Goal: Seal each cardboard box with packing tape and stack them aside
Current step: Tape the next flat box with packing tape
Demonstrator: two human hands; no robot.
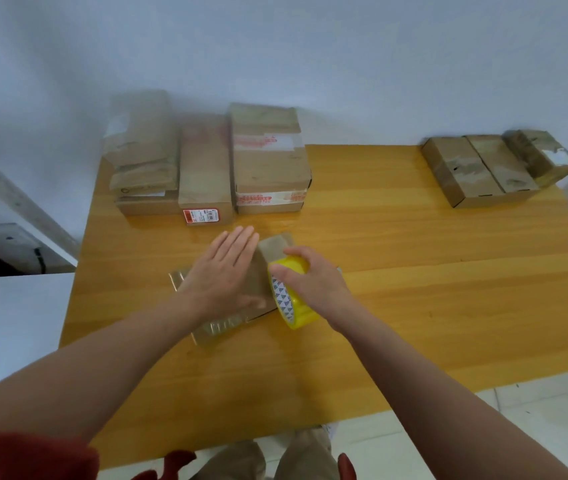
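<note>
A small cardboard box (264,271) lies in the middle of the wooden table (414,271). My left hand (223,275) lies flat on its top with straight fingers, pressing it down. My right hand (313,275) grips a yellow roll of packing tape (293,299) held on edge against the box's right side. Clear tape shows on the box's near end. Much of the box top is hidden under my left hand.
Several cardboard boxes (268,161) stand in a group at the back left of the table. A row of three small boxes (494,168) sits at the back right. A white wall rises behind the table; a white surface lies to the left.
</note>
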